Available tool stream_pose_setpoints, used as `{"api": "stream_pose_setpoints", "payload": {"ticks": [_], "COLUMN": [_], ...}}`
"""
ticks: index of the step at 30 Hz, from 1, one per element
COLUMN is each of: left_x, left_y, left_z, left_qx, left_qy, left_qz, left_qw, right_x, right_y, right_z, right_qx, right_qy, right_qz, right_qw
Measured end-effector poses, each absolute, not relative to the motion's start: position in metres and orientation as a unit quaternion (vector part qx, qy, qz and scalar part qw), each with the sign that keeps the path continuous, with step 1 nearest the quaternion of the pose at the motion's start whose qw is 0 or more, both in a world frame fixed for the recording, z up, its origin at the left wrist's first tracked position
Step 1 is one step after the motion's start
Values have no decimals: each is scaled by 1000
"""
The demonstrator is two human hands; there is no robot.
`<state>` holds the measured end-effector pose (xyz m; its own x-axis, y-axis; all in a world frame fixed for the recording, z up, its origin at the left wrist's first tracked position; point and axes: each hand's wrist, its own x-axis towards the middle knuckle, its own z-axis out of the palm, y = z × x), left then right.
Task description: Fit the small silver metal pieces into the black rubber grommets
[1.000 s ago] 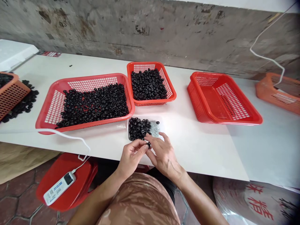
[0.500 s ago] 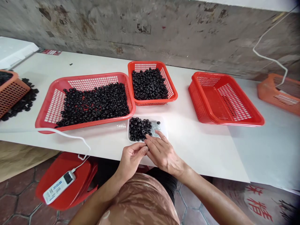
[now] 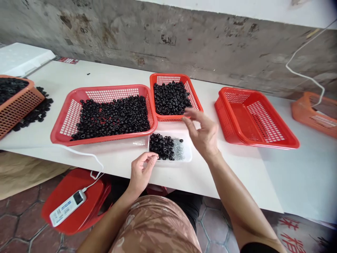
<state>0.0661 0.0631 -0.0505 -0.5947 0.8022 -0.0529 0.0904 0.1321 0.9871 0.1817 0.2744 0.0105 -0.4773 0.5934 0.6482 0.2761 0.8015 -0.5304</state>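
Over the table's front edge, my left hand (image 3: pixel 142 172) is closed in a pinch. Whatever its fingertips hold is too small or too hidden to name. Just beyond them a clear plastic tray (image 3: pixel 187 156) carries black bead-like rings (image 3: pixel 162 144) on its left and small shiny clear or silvery pieces (image 3: pixel 179 151) on its right. My right hand (image 3: pixel 204 133) is raised at the front right corner of the small red basket (image 3: pixel 171 118), thumb and forefinger slightly apart with nothing visible between them. Many black rings (image 3: pixel 171 98) fill that basket.
A larger red basket (image 3: pixel 105 140) of black rings stands left of the small one. Stacked red baskets (image 3: pixel 258 140) are at right, an orange basket (image 3: pixel 313 116) beyond. Another orange basket (image 3: pixel 23 105) sits far left beside loose black pieces. A white cable (image 3: pixel 79 151) runs to a device (image 3: pixel 67 207) on a red stool.
My hands were together at the tray's front edge. My right hand has moved away, up and right to the small red basket; my left stays pinched near the tray. The camera view has shifted slightly.
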Motion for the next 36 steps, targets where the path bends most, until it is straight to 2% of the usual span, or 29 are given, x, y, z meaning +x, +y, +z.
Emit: {"api": "stream_pose_setpoints", "payload": {"ticks": [3,7,9,16,21,23,27,29,31,33,36], "left_x": [65,64,63,63,65,67,73,75,75,73,69], "left_y": [62,61,61,61,67,72,88,95,98,98,95], "left_z": [-54,-57,-58,-59,-56,-55,-49,-45,-41,-40,-43], "left_qx": [318,313,315,350,429,471,533,538,521,479,391], "left_qy": [670,662,664,680,699,702,686,678,679,679,645], "left_qz": [589,597,595,570,540,517,491,498,513,538,578], "left_qw": [321,328,326,302,189,135,65,53,68,142,311], "right_x": [181,178,175,171,176,178,185,189,196,202,208], "right_y": [258,234,226,223,228,228,227,228,231,236,245], "right_z": [-11,-34,-38,-43,-47,-45,-32,-24,-19,-17,-20], "right_qx": [-224,-250,-272,-316,-339,-349,-320,-303,-297,-315,-361], "right_qy": [-894,-934,-933,-911,-876,-832,-651,-621,-646,-732,-895], "right_qz": [205,226,222,259,334,419,676,714,692,589,258], "right_qw": [330,118,74,55,75,104,129,116,123,137,55]}}
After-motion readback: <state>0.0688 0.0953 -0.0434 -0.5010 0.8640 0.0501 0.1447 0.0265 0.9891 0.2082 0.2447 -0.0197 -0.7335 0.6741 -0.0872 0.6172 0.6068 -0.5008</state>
